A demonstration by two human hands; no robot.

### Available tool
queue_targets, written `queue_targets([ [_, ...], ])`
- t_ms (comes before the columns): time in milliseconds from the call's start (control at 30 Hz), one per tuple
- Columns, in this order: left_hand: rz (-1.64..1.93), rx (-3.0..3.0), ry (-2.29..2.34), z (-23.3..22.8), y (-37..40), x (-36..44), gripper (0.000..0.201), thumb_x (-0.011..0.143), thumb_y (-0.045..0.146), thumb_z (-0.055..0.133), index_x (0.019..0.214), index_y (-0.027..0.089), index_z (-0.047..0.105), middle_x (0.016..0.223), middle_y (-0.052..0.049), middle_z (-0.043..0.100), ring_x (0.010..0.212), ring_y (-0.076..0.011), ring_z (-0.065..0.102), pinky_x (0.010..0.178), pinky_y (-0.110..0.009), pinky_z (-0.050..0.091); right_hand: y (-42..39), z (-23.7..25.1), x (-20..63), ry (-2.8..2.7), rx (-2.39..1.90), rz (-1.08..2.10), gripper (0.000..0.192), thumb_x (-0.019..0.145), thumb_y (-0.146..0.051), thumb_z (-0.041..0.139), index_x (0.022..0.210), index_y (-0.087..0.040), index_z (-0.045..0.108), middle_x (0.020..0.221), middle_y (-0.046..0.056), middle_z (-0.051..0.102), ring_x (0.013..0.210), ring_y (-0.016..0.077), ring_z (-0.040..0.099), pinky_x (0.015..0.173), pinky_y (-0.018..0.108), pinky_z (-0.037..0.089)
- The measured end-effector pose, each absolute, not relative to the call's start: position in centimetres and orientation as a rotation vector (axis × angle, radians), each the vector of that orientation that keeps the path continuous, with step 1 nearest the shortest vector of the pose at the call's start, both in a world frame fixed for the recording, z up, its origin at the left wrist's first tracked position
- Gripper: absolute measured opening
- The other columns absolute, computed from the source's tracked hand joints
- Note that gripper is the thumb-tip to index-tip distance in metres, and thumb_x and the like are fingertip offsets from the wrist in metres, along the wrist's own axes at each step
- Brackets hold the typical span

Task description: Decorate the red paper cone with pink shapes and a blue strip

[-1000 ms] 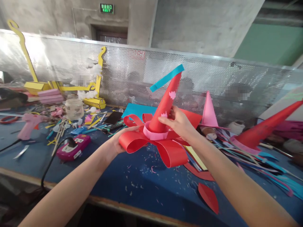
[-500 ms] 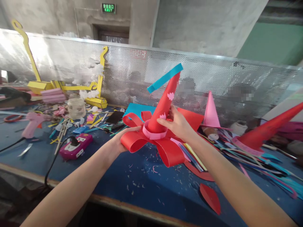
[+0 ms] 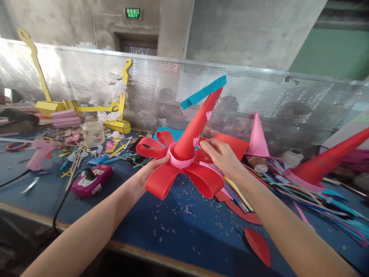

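From my remote station I log one clear jar (image 3: 93, 133) at centre left of the frame, upright on the bench (image 3: 135, 227); its walls are cloudy and I cannot determine its contents. The red paper cone (image 3: 192, 127) is located at frame centre, raised above the bench and tilted toward upper right. Its base sits inside a pink paper band (image 3: 182, 162), and red paper loops (image 3: 161, 181) spread outward around that band. State of the hands: the left hand (image 3: 148, 173) grips the red paper loops from the left, thumb against the band, remaining fingers hidden beneath; the right hand (image 3: 221, 156) is just beside the cone's lower right side, fingers bent, thumb tip close to a pink patch (image 3: 196, 141). I cannot tell whether it pinches anything. A blue strip (image 3: 204, 92) crosses at the cone's tip. Legible writing: the green sign (image 3: 133, 13), top of frame, left of centre, reads "安全出口" above "EXIT". I can read no marking on the purple power strip (image 3: 92, 181) at left.
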State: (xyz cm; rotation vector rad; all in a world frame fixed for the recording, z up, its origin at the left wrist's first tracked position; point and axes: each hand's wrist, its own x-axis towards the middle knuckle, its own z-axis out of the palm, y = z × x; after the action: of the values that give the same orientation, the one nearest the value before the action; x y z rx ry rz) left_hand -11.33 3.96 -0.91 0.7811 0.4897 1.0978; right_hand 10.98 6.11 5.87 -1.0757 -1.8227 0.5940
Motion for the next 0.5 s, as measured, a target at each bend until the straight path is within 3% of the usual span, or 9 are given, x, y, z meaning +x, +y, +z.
queue_targets([
  [67, 1.082, 0.748, 0.551, -0.5, 3.7, -11.0, 0.042, 0.088, 0.032, 0.067, 0.123, 0.010, 0.063, 0.100, -0.016, 0.077, 0.079, -0.0238, 0.074, 0.074, -0.031, 0.057, 5.4, 5.9, 11.0, -1.973, -1.200, 0.395, 0.040, 0.087, -0.054, 0.059, 0.067, -0.020, 0.061, 0.061, -0.002, 0.053, 0.058, 0.0135, 0.049, 0.055, 0.029, 0.039],
  [200, 1.060, 0.708, 0.647, -0.1, 3.2, -10.4, 0.041, 0.089, 0.032, 0.066, 0.123, 0.009, 0.064, 0.092, -0.016, 0.078, 0.072, -0.0244, 0.074, 0.071, -0.033, 0.058, 4.4, 5.8, 10.1, -2.046, -1.332, 0.247, 0.047, 0.085, -0.049, 0.063, 0.052, -0.021, 0.048, 0.050, -0.004, 0.042, 0.050, 0.0111, 0.038, 0.051, 0.030, 0.027],
  [367, 1.152, 0.713, 0.668, -0.8, 3.6, -10.3, 0.045, 0.080, 0.028, 0.076, 0.121, 0.013, 0.066, 0.089, -0.012, 0.079, 0.066, -0.0223, 0.074, 0.066, -0.029, 0.058, 4.5, 4.9, 9.5, -1.998, -1.289, 0.291, 0.023, 0.084, -0.029, 0.060, 0.063, -0.019, 0.061, 0.059, 0.000, 0.058, 0.059, 0.0147, 0.051, 0.058, 0.031, 0.035],
  [500, 1.174, 0.702, 0.660, -1.5, 4.5, -10.3, 0.044, 0.081, 0.029, 0.075, 0.121, 0.011, 0.066, 0.093, -0.014, 0.078, 0.069, -0.0242, 0.074, 0.068, -0.032, 0.059, 4.1, 4.5, 10.4, -1.939, -1.176, 0.367, 0.020, 0.086, -0.031, 0.054, 0.073, -0.019, 0.064, 0.072, 0.001, 0.063, 0.068, 0.0157, 0.055, 0.065, 0.030, 0.041],
])
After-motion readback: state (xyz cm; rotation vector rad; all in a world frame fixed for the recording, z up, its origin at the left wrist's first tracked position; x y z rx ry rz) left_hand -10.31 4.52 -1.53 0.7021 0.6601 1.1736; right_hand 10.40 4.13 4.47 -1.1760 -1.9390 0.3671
